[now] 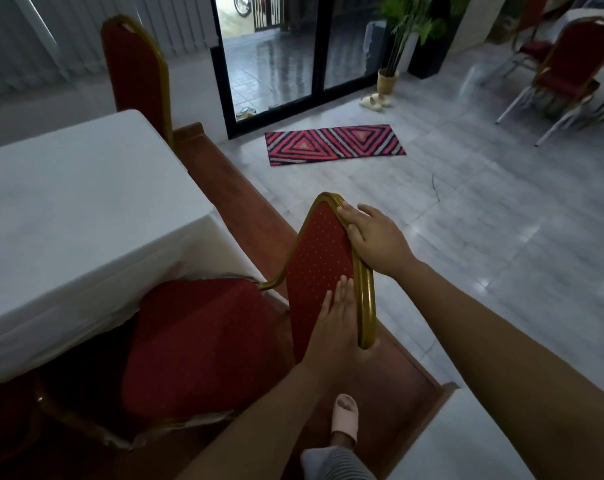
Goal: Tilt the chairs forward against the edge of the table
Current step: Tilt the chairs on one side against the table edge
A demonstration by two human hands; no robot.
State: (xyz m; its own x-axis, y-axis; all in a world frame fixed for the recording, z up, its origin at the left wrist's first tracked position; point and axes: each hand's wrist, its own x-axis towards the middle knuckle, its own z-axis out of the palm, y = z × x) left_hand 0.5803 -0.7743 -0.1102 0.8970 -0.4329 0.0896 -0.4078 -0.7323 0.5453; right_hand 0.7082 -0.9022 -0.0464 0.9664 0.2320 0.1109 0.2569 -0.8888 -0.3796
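A red padded chair point(203, 344) with a gold metal frame stands before me, its seat reaching under the edge of the table point(71, 202), which wears a white cloth. My right hand point(373, 239) grips the top right of the chair's backrest. My left hand point(335, 327) holds the lower backrest, fingers flat on the red padding and thumb behind the frame. A second red chair point(134, 74) leans with its backrest against the table's far side.
A red carpet strip point(390, 372) runs under the chair and my slippered foot point(344, 419). A striped mat point(333, 143) lies before the glass sliding door point(293, 57). Sandals point(375, 100) and a potted plant point(388, 77) sit beyond. More chairs point(567, 71) stand far right.
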